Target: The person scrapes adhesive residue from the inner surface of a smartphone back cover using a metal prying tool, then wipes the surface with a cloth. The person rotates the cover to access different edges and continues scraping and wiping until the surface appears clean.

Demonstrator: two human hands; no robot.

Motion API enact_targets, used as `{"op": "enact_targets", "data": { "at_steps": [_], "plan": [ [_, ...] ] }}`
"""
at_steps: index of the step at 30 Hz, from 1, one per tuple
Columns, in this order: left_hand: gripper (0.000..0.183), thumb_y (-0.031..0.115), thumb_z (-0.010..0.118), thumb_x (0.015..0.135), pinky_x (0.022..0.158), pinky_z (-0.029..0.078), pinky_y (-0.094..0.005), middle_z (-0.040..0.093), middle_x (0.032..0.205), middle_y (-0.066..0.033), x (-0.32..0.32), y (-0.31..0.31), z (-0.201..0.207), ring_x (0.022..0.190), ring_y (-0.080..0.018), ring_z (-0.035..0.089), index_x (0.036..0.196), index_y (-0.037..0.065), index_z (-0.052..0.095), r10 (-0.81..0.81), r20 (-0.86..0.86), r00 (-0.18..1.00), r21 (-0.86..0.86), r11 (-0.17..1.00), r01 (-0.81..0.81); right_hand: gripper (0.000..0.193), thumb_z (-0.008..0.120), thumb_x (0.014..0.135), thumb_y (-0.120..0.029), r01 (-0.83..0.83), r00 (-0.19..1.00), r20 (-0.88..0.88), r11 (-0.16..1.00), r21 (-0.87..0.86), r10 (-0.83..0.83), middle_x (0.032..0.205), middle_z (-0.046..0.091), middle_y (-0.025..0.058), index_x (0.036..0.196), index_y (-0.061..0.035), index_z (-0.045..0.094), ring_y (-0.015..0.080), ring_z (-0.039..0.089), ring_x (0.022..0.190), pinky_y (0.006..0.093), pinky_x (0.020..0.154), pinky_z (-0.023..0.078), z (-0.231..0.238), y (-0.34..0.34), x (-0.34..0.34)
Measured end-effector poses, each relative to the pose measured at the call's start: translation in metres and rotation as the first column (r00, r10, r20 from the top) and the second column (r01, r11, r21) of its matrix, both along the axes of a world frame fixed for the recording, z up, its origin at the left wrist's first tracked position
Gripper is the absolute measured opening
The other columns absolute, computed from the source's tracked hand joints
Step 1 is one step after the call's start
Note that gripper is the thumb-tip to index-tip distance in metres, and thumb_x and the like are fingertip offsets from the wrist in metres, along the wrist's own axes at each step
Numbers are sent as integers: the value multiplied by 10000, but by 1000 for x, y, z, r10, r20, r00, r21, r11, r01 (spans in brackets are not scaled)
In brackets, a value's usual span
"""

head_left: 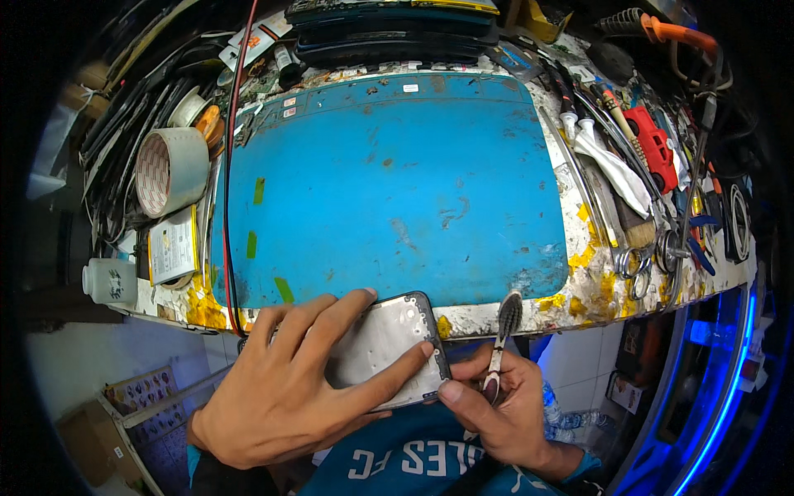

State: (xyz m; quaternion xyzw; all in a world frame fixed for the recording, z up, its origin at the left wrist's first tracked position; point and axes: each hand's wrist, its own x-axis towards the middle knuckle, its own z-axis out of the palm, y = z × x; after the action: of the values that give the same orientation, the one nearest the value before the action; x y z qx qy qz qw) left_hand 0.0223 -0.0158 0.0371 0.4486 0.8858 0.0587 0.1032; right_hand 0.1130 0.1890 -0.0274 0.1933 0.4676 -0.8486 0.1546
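A bare phone frame [368, 341], with a grey metal plate and a black rim, is tilted just off the bench's near edge. Across it lies my left hand [289, 388], gripping it, with the index fingertip pressed near the right rim and other fingers over the far edge. A toothbrush [498, 355] with dark bristles stands nearly upright in my right hand [509, 409], head up. That hand's thumb and a finger also touch the frame's lower right corner. My left hand hides the frame's left part.
A stained blue work mat [372, 182] covers the bench. At left are a tape roll [172, 169], a phone battery [174, 245], a small bottle [109, 281] and cables. Scissors [635, 269], tweezers and a red toy car [652, 147] lie at right.
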Motion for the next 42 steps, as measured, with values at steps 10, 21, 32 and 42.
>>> {"op": "enact_targets", "data": {
  "at_steps": [10, 21, 32, 42],
  "plan": [
    [543, 418, 701, 774, 822, 425, -420, 498, 1279, -170, -6, -9, -11, 1063, -312, 495, 1307, 341, 628, -57, -58, 997, 41, 997, 59, 349, 589, 931, -28, 169, 851, -360, 450, 877, 382, 817, 650, 160, 1265, 72, 583, 204, 598, 646, 303, 585, 477, 22, 37, -5],
    [539, 445, 687, 777, 841, 426, -434, 485, 1261, -174, -11, -9, -8, 1064, -323, 483, 1305, 359, 620, -87, -20, 996, 29, 996, 88, 454, 685, 729, -93, 420, 665, -246, -81, 904, 705, 719, 561, 13, 1174, -168, 727, 139, 531, 590, 271, 483, 428, 25, 49, -31],
    [713, 314, 802, 649, 870, 460, -428, 444, 1315, -198, -16, -3, -1, 1052, -336, 479, 1322, 367, 574, -97, 69, 993, -63, 993, 101, 458, 728, 676, -7, 366, 637, -123, -158, 917, 761, 718, 608, 27, 1103, -171, 748, 178, 578, 598, 305, 492, 448, 43, 49, -41],
    [685, 341, 795, 663, 819, 502, -410, 452, 1292, -201, -18, -1, -1, 1039, -333, 490, 1310, 387, 574, -101, 62, 993, -57, 993, 105, 424, 689, 716, -82, 401, 600, -195, -81, 912, 776, 721, 582, -3, 1120, -196, 746, 131, 538, 597, 258, 476, 423, 34, 54, -39]
  ]
}}
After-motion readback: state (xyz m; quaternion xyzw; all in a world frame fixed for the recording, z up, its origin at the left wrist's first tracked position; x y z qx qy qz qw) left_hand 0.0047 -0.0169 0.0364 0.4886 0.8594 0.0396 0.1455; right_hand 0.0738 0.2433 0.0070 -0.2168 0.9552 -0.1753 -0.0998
